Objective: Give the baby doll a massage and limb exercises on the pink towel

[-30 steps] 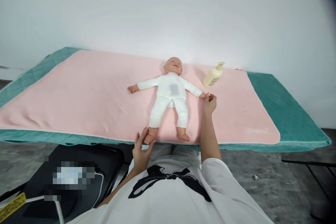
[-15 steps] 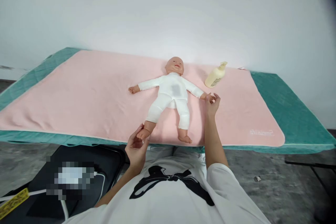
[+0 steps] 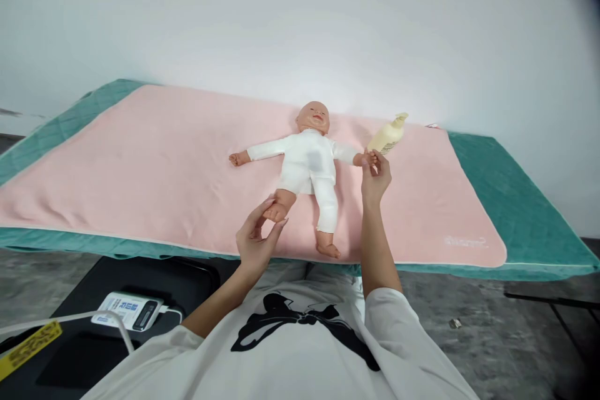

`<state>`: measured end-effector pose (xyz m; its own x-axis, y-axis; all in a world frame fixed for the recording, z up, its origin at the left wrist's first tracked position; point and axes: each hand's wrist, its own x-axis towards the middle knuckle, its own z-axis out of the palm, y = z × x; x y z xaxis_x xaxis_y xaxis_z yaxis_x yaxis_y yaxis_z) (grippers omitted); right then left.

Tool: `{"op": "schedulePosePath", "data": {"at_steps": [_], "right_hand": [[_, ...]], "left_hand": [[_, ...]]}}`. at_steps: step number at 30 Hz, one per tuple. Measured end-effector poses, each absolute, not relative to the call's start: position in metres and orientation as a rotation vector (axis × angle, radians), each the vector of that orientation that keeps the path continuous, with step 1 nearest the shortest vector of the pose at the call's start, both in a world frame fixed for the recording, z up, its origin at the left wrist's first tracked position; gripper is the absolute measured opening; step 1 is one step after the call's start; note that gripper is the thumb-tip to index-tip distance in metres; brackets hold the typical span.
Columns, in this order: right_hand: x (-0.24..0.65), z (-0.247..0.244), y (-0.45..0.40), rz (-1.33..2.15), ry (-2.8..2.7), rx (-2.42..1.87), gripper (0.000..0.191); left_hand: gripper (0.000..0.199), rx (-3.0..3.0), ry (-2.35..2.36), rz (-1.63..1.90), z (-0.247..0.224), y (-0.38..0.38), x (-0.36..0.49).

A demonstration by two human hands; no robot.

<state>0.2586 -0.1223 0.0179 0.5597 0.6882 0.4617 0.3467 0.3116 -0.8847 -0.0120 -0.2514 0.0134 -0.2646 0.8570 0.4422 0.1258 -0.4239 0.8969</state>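
Observation:
A baby doll [image 3: 300, 153] with a white cloth body lies on its back on a pink mat [image 3: 154, 169], its head toward the wall. My left hand [image 3: 255, 244] holds the foot of the doll's leg on the left, fingers on one side and thumb on the other; that leg is bent up toward the body. With thumb and fingers, my right hand [image 3: 376, 180] grips the doll's hand on the right side. Just behind it, a pale yellow pump bottle [image 3: 388, 137] stands on the mat, its base partly hidden by my fingers.
Green quilted padding [image 3: 515, 200] shows beyond the mat's ends. A black seat [image 3: 187, 281] below left carries a white power bank [image 3: 126, 311] with a cable. The white wall [image 3: 300, 25] rises directly behind the table.
My left hand has pushed the doll's foot up toward its body, bending that leg. My right hand has lifted the doll's hand slightly up and inward, nearer the bottle.

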Motion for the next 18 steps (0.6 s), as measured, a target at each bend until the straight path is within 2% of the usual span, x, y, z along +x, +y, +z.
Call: {"op": "schedulePosePath", "data": {"at_steps": [6, 18], "right_hand": [[0.227, 0.032, -0.122, 0.103, -1.361, -1.201, 0.028], [0.198, 0.014, -0.13, 0.045, -1.663, -1.219, 0.029]], "left_hand": [[0.044, 1.669, 1.22, 1.813, 0.016, -0.23, 0.006], [0.043, 1.799, 1.247, 1.843, 0.01, -0.209, 0.019]]}}
